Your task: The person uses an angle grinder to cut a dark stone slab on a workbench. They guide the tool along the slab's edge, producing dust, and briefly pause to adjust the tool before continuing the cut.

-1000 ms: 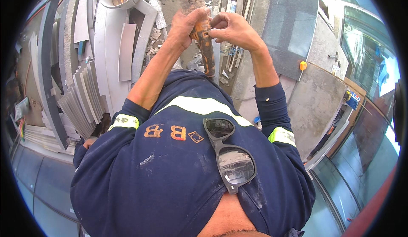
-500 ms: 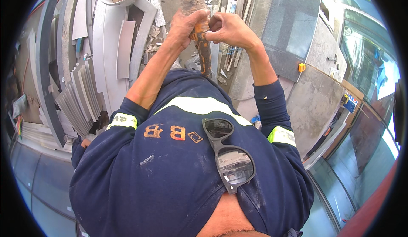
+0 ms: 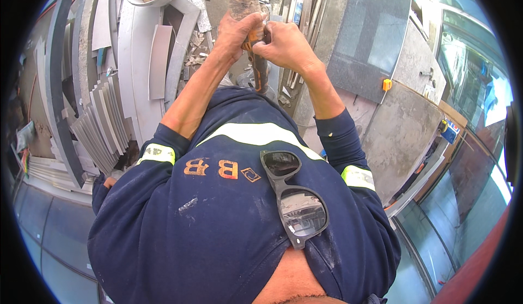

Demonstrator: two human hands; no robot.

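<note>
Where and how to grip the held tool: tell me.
Likely around the tool where its thick part starts to narrow, from the left, as the left hand does: it looks rounded there, and the right hand is at its right side.

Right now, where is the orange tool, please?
At the top of the head view, just left of centre, the orange tool is in the left hand, with the right hand at its right side.

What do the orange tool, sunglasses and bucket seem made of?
Orange tool: perhaps plastic and metal, its finish scuffed and grimy. Sunglasses: likely dull black plastic frame; glossy lenses, plastic or glass, show reflections. Bucket: probably pale plastic, judging by its smooth, dull rim.
</note>
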